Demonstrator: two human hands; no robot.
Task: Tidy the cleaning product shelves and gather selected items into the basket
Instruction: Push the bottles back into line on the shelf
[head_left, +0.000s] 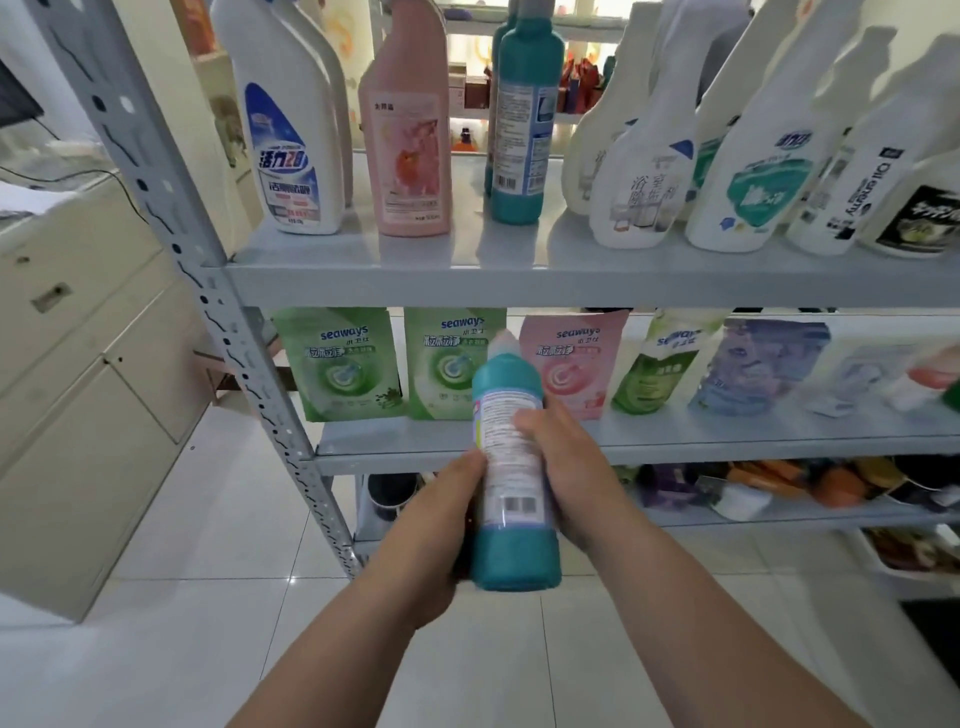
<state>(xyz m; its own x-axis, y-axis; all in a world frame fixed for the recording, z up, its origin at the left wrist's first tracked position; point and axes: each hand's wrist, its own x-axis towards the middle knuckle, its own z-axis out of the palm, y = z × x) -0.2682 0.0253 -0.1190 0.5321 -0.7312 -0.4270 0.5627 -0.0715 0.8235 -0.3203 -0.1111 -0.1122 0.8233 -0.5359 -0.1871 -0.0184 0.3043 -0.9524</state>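
Observation:
I hold a teal bottle (511, 551) with a pale label and a light cap, upright in front of the middle shelf. My left hand (441, 525) grips its lower left side and base. My right hand (561, 462) wraps its right side over the label. On the top shelf (467, 280) stand a white and blue bottle (283, 130), a pink bottle (410, 140), a matching teal bottle (524, 119) and several white spray bottles (644, 171). No basket is in view.
The middle shelf (675, 441) carries green pouches (340, 364), a pink pouch (571, 364) and other refill bags. Mixed small goods lie on the lower shelf (779, 488). A grey perforated upright (208, 291) frames the rack's left side. Beige cabinets (83, 364) stand at left on a white tiled floor.

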